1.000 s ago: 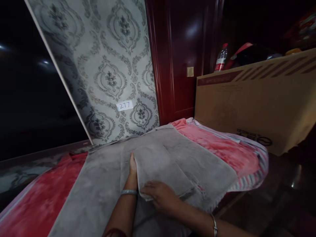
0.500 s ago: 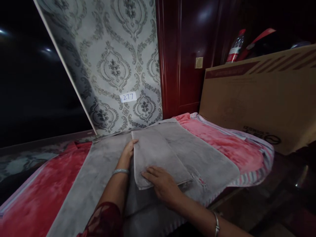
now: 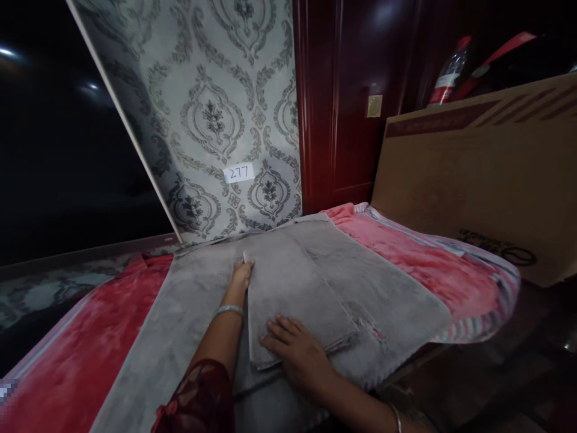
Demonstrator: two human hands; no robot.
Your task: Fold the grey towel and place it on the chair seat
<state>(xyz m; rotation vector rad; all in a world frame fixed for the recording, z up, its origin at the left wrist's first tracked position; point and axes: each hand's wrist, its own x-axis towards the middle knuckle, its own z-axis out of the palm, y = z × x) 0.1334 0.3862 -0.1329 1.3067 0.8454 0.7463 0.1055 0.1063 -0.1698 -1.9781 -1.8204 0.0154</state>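
A folded grey towel (image 3: pixel 295 279) with a soft, plush look lies on a wider grey cloth (image 3: pixel 189 313). My left hand (image 3: pixel 242 273) is closed on the towel's left edge, toward its far end, and the thumb shows on top. My right hand (image 3: pixel 297 352) rests palm down on the near part of the towel, fingers spread and stretched out. A small patterned patch with a bit of red (image 3: pixel 376 332) shows on the grey cloth, right of the towel's near corner. The towel's underside is hidden.
Red plush fabric (image 3: pixel 90 337) lies at the left, and a pink blanket (image 3: pixel 415 264) with a striped border at the right. A cardboard box (image 3: pixel 469 180) stands behind it, with a red-capped bottle (image 3: pixel 448 72) above. A paper marked 277 (image 3: pixel 238 172) is on the patterned wall.
The view has shifted slightly. The towel's raised left edge has settled lower, and its near edge appears closer to me. Both hands stay on it, the right still lying flat.
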